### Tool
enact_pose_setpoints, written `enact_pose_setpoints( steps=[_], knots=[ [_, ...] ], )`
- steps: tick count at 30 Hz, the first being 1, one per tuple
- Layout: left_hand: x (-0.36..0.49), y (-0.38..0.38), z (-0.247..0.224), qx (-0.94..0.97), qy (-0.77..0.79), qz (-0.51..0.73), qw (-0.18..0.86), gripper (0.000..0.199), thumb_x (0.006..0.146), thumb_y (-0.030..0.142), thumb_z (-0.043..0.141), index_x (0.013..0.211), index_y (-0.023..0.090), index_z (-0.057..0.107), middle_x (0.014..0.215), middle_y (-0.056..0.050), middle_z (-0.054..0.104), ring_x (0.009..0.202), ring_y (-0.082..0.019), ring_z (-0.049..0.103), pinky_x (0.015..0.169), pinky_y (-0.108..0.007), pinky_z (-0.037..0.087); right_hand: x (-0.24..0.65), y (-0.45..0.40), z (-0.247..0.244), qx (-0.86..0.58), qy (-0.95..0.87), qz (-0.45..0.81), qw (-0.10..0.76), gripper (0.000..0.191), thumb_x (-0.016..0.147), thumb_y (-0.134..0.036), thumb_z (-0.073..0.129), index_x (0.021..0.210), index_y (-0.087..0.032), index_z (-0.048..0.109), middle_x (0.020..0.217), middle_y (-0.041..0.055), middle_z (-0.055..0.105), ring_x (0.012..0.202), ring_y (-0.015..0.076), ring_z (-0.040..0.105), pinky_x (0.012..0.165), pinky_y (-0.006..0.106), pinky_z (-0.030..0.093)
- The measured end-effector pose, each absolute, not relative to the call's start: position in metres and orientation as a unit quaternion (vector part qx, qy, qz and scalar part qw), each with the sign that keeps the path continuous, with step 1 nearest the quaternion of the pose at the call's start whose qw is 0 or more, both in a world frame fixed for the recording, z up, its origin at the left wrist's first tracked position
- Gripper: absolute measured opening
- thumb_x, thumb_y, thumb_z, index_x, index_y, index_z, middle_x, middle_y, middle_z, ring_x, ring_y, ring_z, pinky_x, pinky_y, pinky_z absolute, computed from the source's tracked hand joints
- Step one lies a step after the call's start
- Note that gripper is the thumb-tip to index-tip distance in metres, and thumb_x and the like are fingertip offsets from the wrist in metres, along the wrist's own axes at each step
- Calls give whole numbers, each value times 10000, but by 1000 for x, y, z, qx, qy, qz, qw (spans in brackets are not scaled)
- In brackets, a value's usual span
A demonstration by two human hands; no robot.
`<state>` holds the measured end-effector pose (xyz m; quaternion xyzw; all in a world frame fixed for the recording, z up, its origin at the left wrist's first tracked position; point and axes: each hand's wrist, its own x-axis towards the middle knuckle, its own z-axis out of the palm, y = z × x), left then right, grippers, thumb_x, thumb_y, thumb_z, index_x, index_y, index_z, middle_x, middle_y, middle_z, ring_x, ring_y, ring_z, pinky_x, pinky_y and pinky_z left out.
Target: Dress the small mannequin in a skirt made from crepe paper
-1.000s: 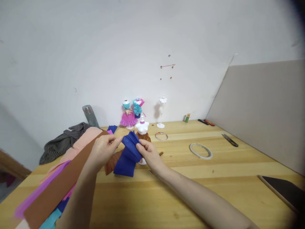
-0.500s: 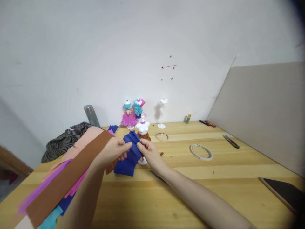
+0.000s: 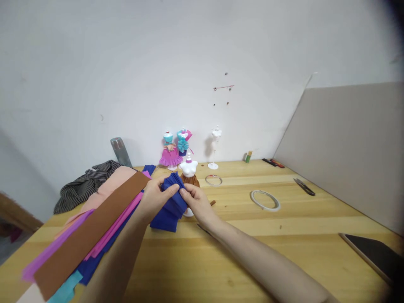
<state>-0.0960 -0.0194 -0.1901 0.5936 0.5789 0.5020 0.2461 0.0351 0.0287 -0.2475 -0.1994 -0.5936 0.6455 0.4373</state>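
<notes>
Between my two hands is a strip of blue crepe paper (image 3: 170, 210), gathered into pleats at its top; its lower end hangs over the table. My left hand (image 3: 158, 195) pinches the pleats from the left, thumb on top. From the right, my right hand (image 3: 195, 198) holds the same pleats between thumb and fingers. Right behind the paper stands a white mannequin (image 3: 189, 167) with a brown gathered skirt (image 3: 190, 180), its lower part partly hidden. A long brown strip (image 3: 91, 235) lies over pink, purple, peach and blue strips beside my left forearm.
Dressed mannequins (image 3: 171, 155) and a bare one (image 3: 216, 134) stand by the wall. Rightward lie a white wire coil (image 3: 265, 200), a thinner ring (image 3: 213, 180), scissors (image 3: 304, 187) and a dark tablet-like object (image 3: 372, 254). A bottle (image 3: 120, 151) and striped cloth (image 3: 85, 187) are at left.
My left hand has moved slightly closer to my right, its thumb now further over the pleats. The brown piece below my left hand no longer shows. The view has shifted slightly.
</notes>
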Motion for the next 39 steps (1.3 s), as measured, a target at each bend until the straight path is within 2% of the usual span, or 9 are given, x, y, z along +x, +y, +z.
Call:
enact_pose_setpoints(
  steps=[6, 13, 20, 27, 30, 32, 34, 36, 39],
  knots=[
    [-93, -17, -193, 568, 573, 526, 269, 230, 693, 361, 668, 787, 152, 670, 753, -33, 697, 704, -197, 637, 642, -284, 505, 35, 31, -251, -200, -581, 643, 457, 363, 762, -551, 630, 809, -192, 596, 563, -47, 509, 517, 116, 469, 480, 223, 391],
    [-96, -17, -205, 547, 578, 520, 311, 253, 682, 404, 702, 690, 162, 629, 637, -15, 661, 588, -183, 617, 570, -287, 500, 31, 30, -253, -195, -612, 617, 454, 391, 762, -570, 619, 720, -185, 565, 618, -31, 502, 572, 116, 464, 525, 229, 392],
    [-97, -17, -197, 546, 569, 510, 343, 277, 689, 411, 699, 725, 143, 639, 663, -29, 669, 598, -179, 617, 556, -278, 495, 34, 26, -247, -188, -644, 608, 424, 362, 791, -546, 585, 724, -192, 550, 573, -39, 513, 510, 110, 479, 478, 224, 406],
    [-99, -24, -191, 505, 557, 521, 404, 309, 686, 436, 697, 744, 139, 632, 586, -14, 646, 541, -179, 623, 551, -304, 520, 40, 23, -243, -206, -701, 591, 343, 300, 849, -453, 546, 690, -203, 500, 529, -38, 538, 435, 109, 517, 438, 217, 411],
    [-100, -24, -188, 525, 561, 535, 350, 315, 691, 390, 690, 880, 138, 682, 716, -38, 700, 663, -195, 654, 642, -312, 535, 41, 23, -243, -210, -724, 561, 342, 300, 874, -400, 516, 648, -206, 485, 529, -36, 517, 414, 100, 472, 420, 213, 368],
    [-102, -24, -185, 536, 575, 569, 244, 382, 694, 345, 681, 1021, 147, 682, 918, -66, 721, 831, -208, 660, 747, -305, 523, 42, 24, -243, -215, -743, 518, 366, 294, 892, -343, 484, 633, -206, 482, 526, -36, 504, 437, 104, 459, 452, 219, 361],
    [-104, -28, -180, 533, 598, 589, 109, 399, 717, 339, 661, 1069, 152, 678, 991, -73, 707, 887, -202, 639, 785, -289, 498, 44, 27, -242, -228, -767, 456, 390, 282, 901, -283, 461, 630, -205, 481, 540, -32, 510, 490, 114, 473, 505, 226, 359],
    [-103, -37, -176, 538, 622, 569, 30, 303, 758, 367, 622, 958, 158, 714, 828, -47, 699, 752, -178, 619, 699, -266, 479, 46, 29, -241, -248, -787, 396, 403, 277, 901, -250, 453, 627, -207, 465, 560, -27, 514, 533, 123, 480, 543, 234, 344],
    [-98, -50, -172, 602, 634, 474, 102, 255, 789, 386, 578, 675, 193, 699, 555, 5, 613, 533, -143, 536, 535, -244, 408, 49, 31, -239, -281, -803, 329, 410, 283, 898, -243, 456, 619, -214, 426, 569, -22, 494, 543, 130, 461, 559, 248, 310]
  ],
)
